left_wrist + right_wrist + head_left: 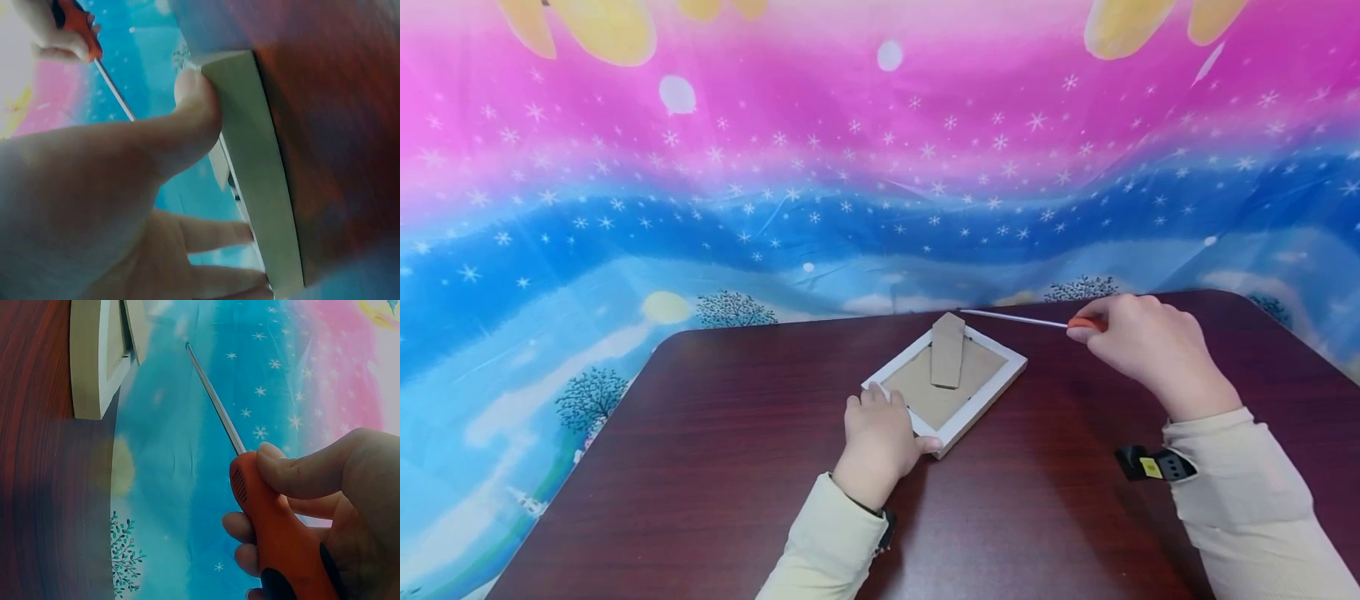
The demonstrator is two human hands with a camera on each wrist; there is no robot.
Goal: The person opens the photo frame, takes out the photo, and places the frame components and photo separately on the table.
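A photo frame (977, 400) lies face down on the table, its pale border around a brown backing board. On the backing sits a brown easel stand (948, 350). My left hand (880, 433) rests on the frame's near-left side, thumb at the near corner and fingers reaching over the edge. In the left wrist view, the thumb and fingers touch the upper edge of the frame's side (256, 169). My right hand (1142, 342) grips the orange handle of a screwdriver (269, 512). Its metal shaft (1015, 317) points left, with the tip near the stand's far end.
The dark reddish-brown table (700, 467) has rounded far corners. Directly behind it hangs a pink and blue cloth (850, 192) with snowflakes and trees. A black strap with a yellow label (1150, 467) sticks out from the right sleeve.
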